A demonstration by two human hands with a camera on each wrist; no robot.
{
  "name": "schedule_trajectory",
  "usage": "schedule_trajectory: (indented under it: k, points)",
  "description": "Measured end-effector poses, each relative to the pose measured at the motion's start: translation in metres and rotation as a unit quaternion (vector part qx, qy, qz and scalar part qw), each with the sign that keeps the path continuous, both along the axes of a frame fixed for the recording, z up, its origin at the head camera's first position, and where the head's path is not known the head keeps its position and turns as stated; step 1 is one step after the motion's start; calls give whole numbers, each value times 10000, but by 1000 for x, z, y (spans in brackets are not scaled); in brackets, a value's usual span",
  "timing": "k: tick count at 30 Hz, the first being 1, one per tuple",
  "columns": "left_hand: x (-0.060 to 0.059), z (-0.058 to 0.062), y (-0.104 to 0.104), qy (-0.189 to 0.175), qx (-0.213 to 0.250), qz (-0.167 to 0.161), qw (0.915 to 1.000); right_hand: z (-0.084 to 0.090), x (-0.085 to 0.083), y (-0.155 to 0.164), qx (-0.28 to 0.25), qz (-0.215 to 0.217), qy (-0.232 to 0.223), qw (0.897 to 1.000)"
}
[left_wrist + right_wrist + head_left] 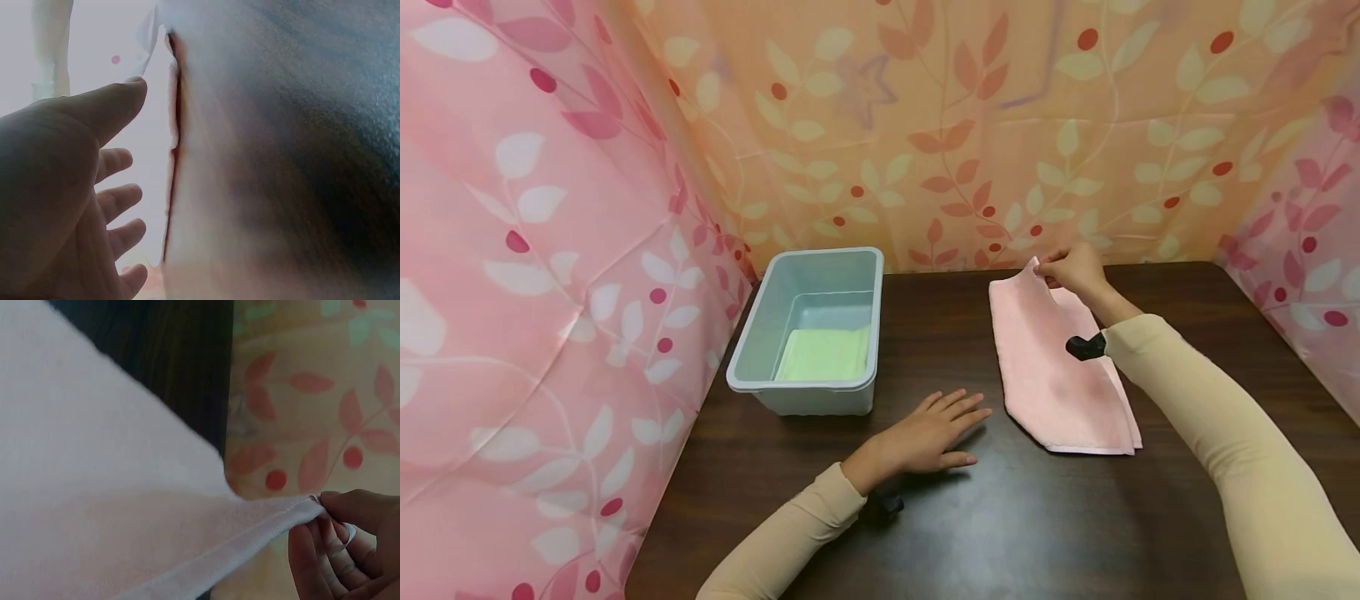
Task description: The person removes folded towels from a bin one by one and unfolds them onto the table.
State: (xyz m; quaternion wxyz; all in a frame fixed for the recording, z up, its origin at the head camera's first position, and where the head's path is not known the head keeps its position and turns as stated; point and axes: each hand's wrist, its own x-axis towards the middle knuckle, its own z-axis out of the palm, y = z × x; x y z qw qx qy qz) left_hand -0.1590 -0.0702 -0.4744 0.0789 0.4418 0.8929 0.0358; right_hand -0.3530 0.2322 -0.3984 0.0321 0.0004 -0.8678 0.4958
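A pink towel (1052, 367), folded in layers, lies on the dark table to the right of centre. At its far edge my right hand (1073, 271) pinches one corner between thumb and fingers and lifts it, so the cloth slopes up. The right wrist view shows that raised towel edge (250, 528) running to the fingertips of the right hand (350, 544). My left hand (927, 433) is over the table left of the towel, fingers straight and spread, holding nothing. In the left wrist view the left hand (81, 187) has its thumb and fingers apart.
On the left of the table stands a grey-blue plastic basin (747, 367) with a folded light green towel (823, 354) inside. Floral curtains (955, 142) rise behind the dark wooden table (1000, 533) and along both sides.
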Motion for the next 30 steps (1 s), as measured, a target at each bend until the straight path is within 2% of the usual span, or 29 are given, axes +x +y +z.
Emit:
schedule_trajectory:
  k: [10, 19, 24, 30]
  points:
    - [4, 4, -8, -35, 74, 51, 10000, 3, 7, -60, -570, 444, -426, 9965]
    - [6, 5, -15, 123, 226, 88, 9996, -3, 4, -113, -1073, 587, -931, 9881]
    - [8, 7, -20, 151, 275, 154, 9994, -13, -3, -138, -1358, 433, -1078, 9839]
    - [8, 4, -24, 101, 280, 196, 9994, -34, -10, -161, -1268, 249, -1086, 9856]
